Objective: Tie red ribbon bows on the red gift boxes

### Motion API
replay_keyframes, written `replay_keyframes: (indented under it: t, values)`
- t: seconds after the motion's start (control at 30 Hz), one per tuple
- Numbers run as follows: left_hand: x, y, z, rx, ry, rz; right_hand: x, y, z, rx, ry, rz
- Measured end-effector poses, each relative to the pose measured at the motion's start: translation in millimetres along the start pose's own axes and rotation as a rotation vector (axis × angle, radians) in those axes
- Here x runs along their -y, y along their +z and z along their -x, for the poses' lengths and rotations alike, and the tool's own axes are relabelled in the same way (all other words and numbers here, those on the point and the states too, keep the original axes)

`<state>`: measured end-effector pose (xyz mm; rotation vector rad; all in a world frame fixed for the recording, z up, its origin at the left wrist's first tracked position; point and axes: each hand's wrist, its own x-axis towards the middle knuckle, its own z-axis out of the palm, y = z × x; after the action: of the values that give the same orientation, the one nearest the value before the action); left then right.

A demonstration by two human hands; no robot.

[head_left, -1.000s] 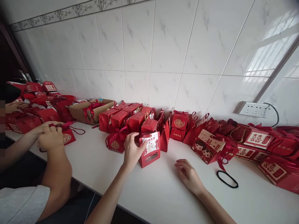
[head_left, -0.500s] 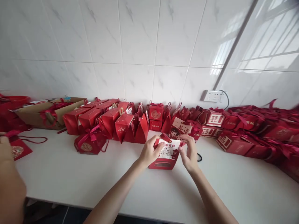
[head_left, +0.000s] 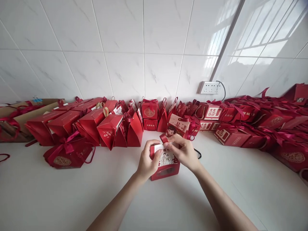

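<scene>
A red and white gift box (head_left: pixel 166 159) with line-drawn figures and a window low on its front stands on the table before me. My left hand (head_left: pixel 149 159) is closed on its upper left edge, thumb on the front. At the top, my right hand (head_left: pixel 184 150) pinches a short red ribbon (head_left: pixel 164 138) between thumb and fingers. My fingers hide part of the box's top and print. Just behind it stands another gift box (head_left: pixel 178 124) with a cartoon figure. A black cord (head_left: pixel 198 154) shows beside my right wrist.
Red gift boxes (head_left: pixel 109 130) line the wall on the left, with a bow-tied box (head_left: pixel 69 154) in front. More red boxes (head_left: pixel 240 136) are heaped on the right. A cardboard carton (head_left: pixel 22 128) sits far left. A socket strip (head_left: pixel 211 87) is on the tiled wall.
My right hand has moved from the box's right side to the ribbon at its top. The view has shifted, and another person's hand at the left has gone out of sight.
</scene>
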<state>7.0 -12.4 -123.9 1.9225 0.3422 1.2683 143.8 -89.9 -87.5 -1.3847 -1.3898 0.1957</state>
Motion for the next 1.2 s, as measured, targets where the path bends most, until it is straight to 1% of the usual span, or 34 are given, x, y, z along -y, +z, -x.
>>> replay_keyframes:
  t: [0.07,0.13,0.2,0.27,0.37,0.43,0.6,0.67,0.77,0.9,0.93,1.0,1.1,1.17,1.2]
  values:
    - [2,2.5,2,0.0,-0.05,0.015,1,3,2,-0.047,0.056,-0.029]
    - [3,3.8,3,0.029,-0.099,0.046,4,5,3,-0.094,0.108,-0.038]
    - [2,4.0,3,0.049,-0.133,0.073,7,5,3,-0.106,0.13,-0.037]
    - [1,3.5,3,0.055,-0.148,0.079,8,2,0,-0.074,0.145,-0.048]
    - [0,2.4,2,0.071,-0.162,0.094,10,-5,-6,0.037,0.19,-0.12]
    - [-1,1.9,2,0.074,-0.169,0.106,10,-7,-9,0.063,0.216,-0.18]
    - [-2,2.0,1,0.067,-0.159,0.098,4,2,-9,-0.096,0.264,-0.315]
    - [-2,2.3,1,0.074,-0.165,0.098,2,4,-7,-0.136,0.288,-0.361]
    - [-2,2.6,1,0.076,-0.17,0.104,3,2,-8,-0.125,0.281,-0.39]
    - [-2,3.0,2,0.073,-0.183,0.095,9,-3,-14,-0.047,0.213,-0.297]
    - [-2,3.2,2,0.074,-0.187,0.091,10,-3,-16,-0.06,0.197,-0.287]
    - [-1,3.6,2,0.072,-0.188,0.084,10,1,-17,-0.132,0.185,-0.324]
    - [1,4.1,3,0.075,-0.185,0.075,6,7,-14,-0.24,0.223,-0.433]
    - [3,4.0,5,0.078,-0.183,0.063,0,4,-9,-0.237,0.234,-0.446]
    - [5,3.7,7,0.08,-0.182,0.054,-4,0,-6,-0.201,0.23,-0.427]
